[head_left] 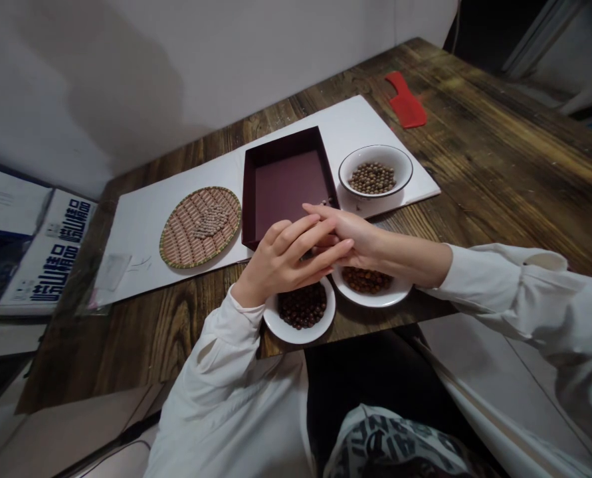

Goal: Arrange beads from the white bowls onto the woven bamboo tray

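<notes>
My left hand (288, 257) and my right hand (350, 236) meet above the front edge of a dark maroon box (292, 182). The left fingers are spread and lie over the right palm, which faces up. Whatever may lie between the palms is hidden. Under the hands are a white plate of dark brown beads (303, 307) and another white plate of reddish-brown beads (367, 280). A white bowl (404, 169) of olive-brown beads stands right of the box. To the box's left lies a round woven tray (176, 232) with small greyish pieces on it.
A white board (146, 199) lies under the box, bowl and tray on the wooden table (515, 146). A red comb-like scraper (406, 106) is at the back right. Printed packaging (56, 252) stands at the far left, near a small clear bag (113, 272).
</notes>
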Motion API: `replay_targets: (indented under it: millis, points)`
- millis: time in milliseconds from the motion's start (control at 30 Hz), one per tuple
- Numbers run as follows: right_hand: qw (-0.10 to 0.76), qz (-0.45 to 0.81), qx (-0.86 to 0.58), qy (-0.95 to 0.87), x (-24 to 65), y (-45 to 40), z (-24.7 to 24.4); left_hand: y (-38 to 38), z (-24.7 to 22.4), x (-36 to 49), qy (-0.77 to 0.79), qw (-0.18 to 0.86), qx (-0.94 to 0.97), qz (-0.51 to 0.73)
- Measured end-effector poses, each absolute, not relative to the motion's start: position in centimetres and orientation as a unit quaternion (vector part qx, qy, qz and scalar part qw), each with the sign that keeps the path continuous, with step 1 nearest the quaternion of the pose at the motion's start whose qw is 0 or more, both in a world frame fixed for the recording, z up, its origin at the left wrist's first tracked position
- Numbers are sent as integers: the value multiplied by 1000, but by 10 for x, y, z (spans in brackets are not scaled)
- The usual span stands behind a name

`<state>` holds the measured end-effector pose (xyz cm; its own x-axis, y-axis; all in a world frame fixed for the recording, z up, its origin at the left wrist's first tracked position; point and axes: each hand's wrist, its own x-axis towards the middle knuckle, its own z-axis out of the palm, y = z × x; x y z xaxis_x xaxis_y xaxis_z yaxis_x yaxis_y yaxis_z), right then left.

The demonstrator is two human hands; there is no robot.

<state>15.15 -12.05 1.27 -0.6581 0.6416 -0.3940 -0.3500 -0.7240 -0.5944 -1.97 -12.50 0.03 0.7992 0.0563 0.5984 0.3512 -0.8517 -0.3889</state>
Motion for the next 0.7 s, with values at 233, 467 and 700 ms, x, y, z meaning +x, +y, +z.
replay_targets:
  millis: [233, 467, 700]
  points:
    - [317, 863, -357, -166, 149, -124, 23, -127, 0, -18, -109, 261, -912, -297]
    - [320, 865, -349, -166, 149, -124, 17, -129, -2, -18, -121, 279, -908, -289]
    - [339, 870, -321, -162, 150, -122, 12, -127, -3, -19, -122, 270, -911, -288]
